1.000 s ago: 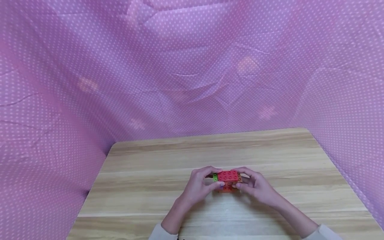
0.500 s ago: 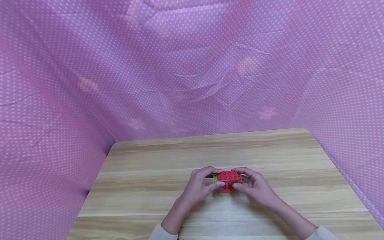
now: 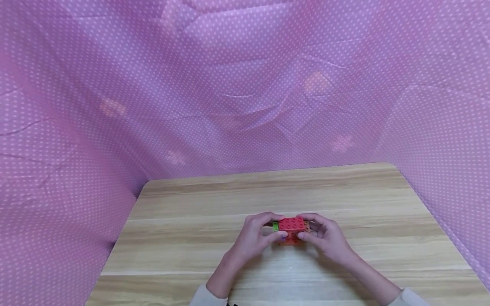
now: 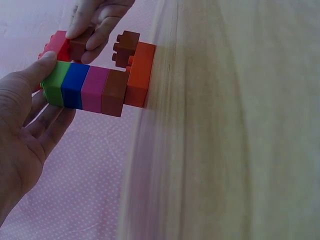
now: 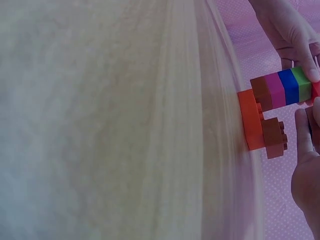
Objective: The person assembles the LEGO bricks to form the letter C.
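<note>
On the wooden table (image 3: 183,242) stands a frame of toy building bricks. Its base is an orange brick (image 4: 141,75). From one end rises a column of a brown brick (image 4: 114,94), a pink brick (image 4: 93,90), a blue brick (image 4: 74,86) and a green brick (image 4: 57,82). The base's other end carries a short brown brick (image 4: 128,47). A red brick (image 3: 292,223) spans the top. My left hand (image 3: 252,238) grips the column's top around the green and red bricks. Under the red brick's far end, my right hand (image 3: 331,241) pinches another brown brick (image 4: 81,47), partly covered by fingers.
A pink dotted cloth (image 3: 245,93) hangs around the back and sides of the table. Both wrist views show the tabletop's grain close by. Light sleeves (image 3: 206,296) cover the forearms.
The right thumb has shifted slightly left along the bricks. The red brick's top has moved a touch to the right; the left hand keeps nearly the same place.
</note>
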Available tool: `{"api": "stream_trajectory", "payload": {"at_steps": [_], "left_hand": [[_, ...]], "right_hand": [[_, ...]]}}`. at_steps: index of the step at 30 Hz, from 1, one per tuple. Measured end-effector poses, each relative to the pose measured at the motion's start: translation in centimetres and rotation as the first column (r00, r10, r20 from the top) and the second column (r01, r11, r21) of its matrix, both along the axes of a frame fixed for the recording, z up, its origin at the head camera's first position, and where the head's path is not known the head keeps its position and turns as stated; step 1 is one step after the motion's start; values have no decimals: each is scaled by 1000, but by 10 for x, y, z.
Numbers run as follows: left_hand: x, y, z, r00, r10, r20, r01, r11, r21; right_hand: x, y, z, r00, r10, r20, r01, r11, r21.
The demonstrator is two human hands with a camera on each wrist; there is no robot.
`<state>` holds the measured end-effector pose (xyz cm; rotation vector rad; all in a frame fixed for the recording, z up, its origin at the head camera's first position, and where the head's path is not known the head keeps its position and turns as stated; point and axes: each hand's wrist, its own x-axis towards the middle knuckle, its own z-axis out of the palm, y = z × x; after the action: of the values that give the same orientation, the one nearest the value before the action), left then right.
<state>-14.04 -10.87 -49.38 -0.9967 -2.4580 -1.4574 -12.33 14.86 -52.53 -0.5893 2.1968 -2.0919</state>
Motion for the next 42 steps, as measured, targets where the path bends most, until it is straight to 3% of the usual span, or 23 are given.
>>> {"api": "stream_trajectory", "payload": {"at_steps": [8,20,27,35,42], "left_hand": [[4,2,1,1000,10,1,-10,1000,-2],[6,3,2,1000,18,-1,-18,1000,-21],[6,4,2,1000,21,-14,-22,999,-29],[6,4,2,1000,23,-4,-23,999,-31],[6,4,3,1000,23,-17,-24,999,-45]], "right_hand": [[-2,6,-2,999,33,-29,-33,999,-8],[-1,8,-1,999,23,27,-23,1000,-16],[0,9,-4,998,39,-41,-41,998,-53],[0,9,-4,999,42,35,-39,995,-93],[1,8,-2,1000,16,-2,-16,998,-60]]}}
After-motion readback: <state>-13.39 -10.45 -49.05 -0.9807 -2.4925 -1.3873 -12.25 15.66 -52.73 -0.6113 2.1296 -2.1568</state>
